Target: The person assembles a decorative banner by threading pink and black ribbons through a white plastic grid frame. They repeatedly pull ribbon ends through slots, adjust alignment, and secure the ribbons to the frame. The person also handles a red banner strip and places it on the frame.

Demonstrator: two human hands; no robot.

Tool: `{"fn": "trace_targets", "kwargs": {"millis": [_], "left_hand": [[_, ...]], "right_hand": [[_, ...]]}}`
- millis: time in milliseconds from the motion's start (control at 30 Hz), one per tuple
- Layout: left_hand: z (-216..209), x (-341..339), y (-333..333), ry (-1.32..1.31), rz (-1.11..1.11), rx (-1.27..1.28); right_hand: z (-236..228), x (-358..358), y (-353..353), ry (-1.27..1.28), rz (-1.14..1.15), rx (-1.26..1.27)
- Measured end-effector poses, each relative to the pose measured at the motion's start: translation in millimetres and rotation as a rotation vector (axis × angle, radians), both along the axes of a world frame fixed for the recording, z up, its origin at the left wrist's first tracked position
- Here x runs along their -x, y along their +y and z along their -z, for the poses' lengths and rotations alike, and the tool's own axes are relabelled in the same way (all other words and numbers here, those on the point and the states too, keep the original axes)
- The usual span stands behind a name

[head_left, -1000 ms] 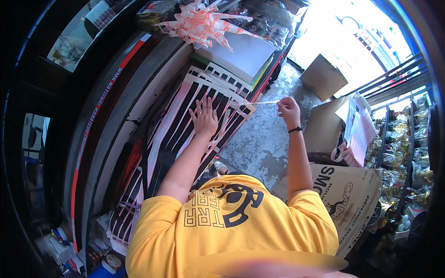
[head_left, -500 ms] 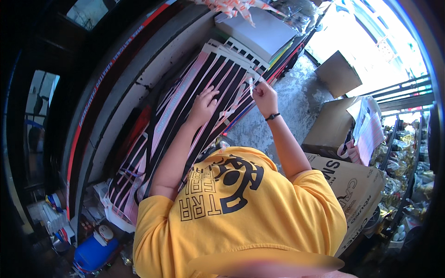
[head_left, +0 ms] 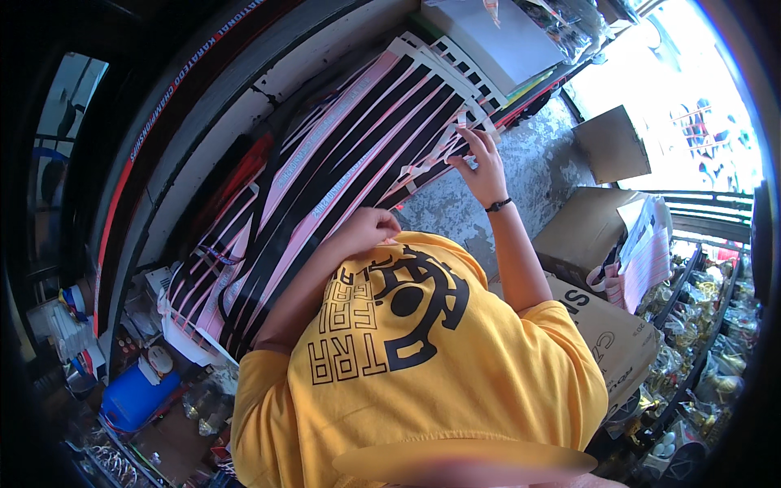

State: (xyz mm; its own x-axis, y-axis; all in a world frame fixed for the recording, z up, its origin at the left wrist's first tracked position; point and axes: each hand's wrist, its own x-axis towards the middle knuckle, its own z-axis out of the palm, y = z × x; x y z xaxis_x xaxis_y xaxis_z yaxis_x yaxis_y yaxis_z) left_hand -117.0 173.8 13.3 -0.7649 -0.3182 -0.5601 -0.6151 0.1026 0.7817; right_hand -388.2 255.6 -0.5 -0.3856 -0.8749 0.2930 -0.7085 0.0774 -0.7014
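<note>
A stack of long sheets with black and pale pink stripes and white borders [head_left: 333, 167] lies slanting before me. Over its right edge, my right hand [head_left: 482, 167] has its thumb and fingers apart, fingertips against a small whitish strip [head_left: 462, 120]. More narrow, crumpled white-and-orange strips [head_left: 416, 171] run along that same edge. Close to my yellow shirt, my left hand [head_left: 368, 229] is curled by the near right side of the stack; what its fingers hold, if anything, is hidden.
A white box [head_left: 496, 41] sits past the stack's far end. Cardboard boxes [head_left: 573, 232] stand to the right, beside shelves of bagged gold-coloured items [head_left: 704, 325]. A blue container [head_left: 138, 396] is at lower left. Grey, worn floor [head_left: 443, 207] shows between stack and boxes.
My left hand has drawn back from the top of the sheets toward my shirt and curled. My right hand has gone from a closed pinch to spread fingers. The view has shifted slightly.
</note>
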Motion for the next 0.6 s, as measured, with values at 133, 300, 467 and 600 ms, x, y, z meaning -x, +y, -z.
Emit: {"fn": "trace_targets", "kwargs": {"millis": [133, 300, 467, 600], "left_hand": [[-2.4, 3.0, -18.5, 0.098, -0.350, 0.178], [-6.5, -5.5, -19.2, 0.162, -0.140, -0.065], [3.6, -3.8, -3.6, 0.029, -0.003, -0.134], [4.4, -1.7, -7.4, 0.147, -0.326, -0.030]], "right_hand": [[8.1, 4.9, 4.8, -0.138, 0.014, 0.028], [18.5, 11.9, 9.4, -0.393, 0.032, 0.191], [17.4, 13.5, 13.8, -0.560, 0.076, 0.316], [10.8, 16.7, 20.8, -0.537, 0.049, 0.232]]}}
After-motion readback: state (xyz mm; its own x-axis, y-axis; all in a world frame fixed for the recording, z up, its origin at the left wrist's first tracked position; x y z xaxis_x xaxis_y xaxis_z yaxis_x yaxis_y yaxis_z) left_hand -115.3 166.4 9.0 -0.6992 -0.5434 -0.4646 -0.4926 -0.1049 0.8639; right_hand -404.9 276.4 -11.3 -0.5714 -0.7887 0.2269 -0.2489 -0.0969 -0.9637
